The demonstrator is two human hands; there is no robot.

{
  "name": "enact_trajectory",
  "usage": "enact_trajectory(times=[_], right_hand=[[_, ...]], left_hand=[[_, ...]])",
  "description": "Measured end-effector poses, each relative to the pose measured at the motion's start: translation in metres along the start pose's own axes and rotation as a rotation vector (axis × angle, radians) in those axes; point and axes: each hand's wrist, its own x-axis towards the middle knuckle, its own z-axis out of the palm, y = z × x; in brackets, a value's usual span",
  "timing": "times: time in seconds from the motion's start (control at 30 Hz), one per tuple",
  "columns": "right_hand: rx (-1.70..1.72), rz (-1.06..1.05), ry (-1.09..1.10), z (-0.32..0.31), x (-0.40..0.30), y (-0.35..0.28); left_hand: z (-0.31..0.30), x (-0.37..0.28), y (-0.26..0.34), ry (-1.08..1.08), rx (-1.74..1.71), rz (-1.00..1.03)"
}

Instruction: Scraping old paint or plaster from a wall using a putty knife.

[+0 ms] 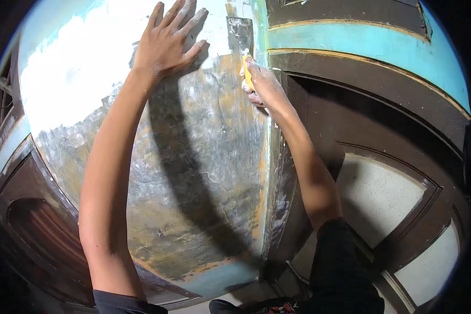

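My right hand (261, 82) grips the yellow handle of a putty knife (241, 33), whose blade points up and lies against the wall near its right-hand edge. Some white paste clings to the lower part of the blade and to my fingers. Higher on the left, my left hand (170, 45) rests on the wall with its fingers spread, holding nothing. White filler (78, 74) covers the upper left of the wall. Below it the wall's surface (180, 157) is bare, patchy grey and ochre, with fine cracks.
A dark brown wooden door frame (284, 176) borders the wall on the right, beside a door with pale panels (380, 196). Turquoise paint (357, 39) shows above it. At the lower left stands a dark wooden piece with an oval panel (43, 235).
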Motion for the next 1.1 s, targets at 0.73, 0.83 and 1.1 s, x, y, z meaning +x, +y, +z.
enact_trajectory(times=[0.73, 0.83, 1.1], right_hand=[[0.042, -0.031, 0.036, -0.003, 0.029, -0.039], [0.036, -0.07, 0.007, 0.007, 0.042, -0.051], [0.106, -0.066, 0.004, -0.001, 0.057, -0.073]], left_hand=[[-0.012, 0.0, 0.005, -0.051, -0.089, -0.037], [0.047, -0.001, -0.018, 0.66, -0.385, 0.215], [0.025, -0.004, -0.006, 0.192, 0.141, 0.0]])
